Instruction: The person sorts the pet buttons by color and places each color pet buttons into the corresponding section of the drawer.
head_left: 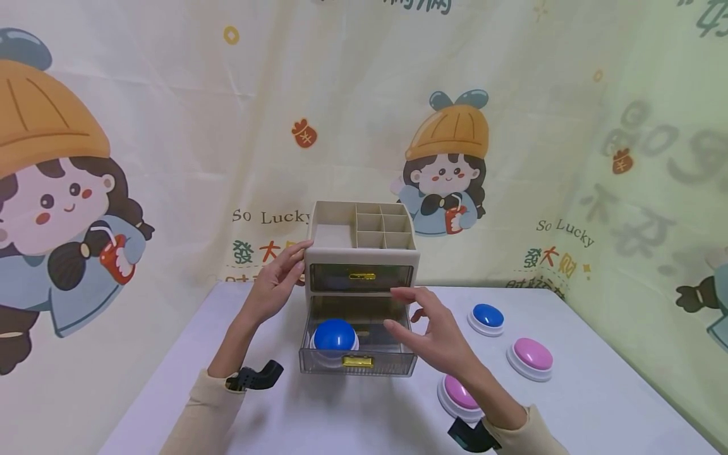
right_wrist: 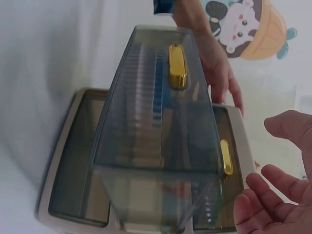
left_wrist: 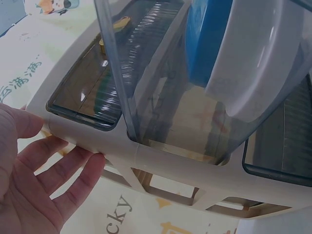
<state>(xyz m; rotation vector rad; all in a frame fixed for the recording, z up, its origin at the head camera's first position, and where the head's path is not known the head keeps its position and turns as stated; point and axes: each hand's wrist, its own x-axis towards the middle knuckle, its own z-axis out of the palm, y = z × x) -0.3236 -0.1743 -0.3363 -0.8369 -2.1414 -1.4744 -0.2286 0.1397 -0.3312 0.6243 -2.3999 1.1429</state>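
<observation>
A beige desktop drawer organizer [head_left: 364, 255] stands upright, with a divided tray on top. Its middle clear drawer [head_left: 395, 364] is pulled out and holds a blue push button [head_left: 334, 333] with a white base, at the left side. The top drawer [head_left: 330, 278], with a gold handle, is closed. My left hand [head_left: 275, 287] rests its fingertips along the organizer's upper left side; the left wrist view shows those fingers [left_wrist: 73, 170] fairly straight against the beige casing. My right hand [head_left: 435, 335] hovers at the organizer's right, thumb and fingers spread, holding nothing.
On the white table [head_left: 591, 404], to the right, lie another blue button [head_left: 488, 315] and a pink button [head_left: 533, 354]. A second pink button [head_left: 458, 392] is partly covered by my right forearm. A printed cloth [head_left: 352, 76] hangs behind the table.
</observation>
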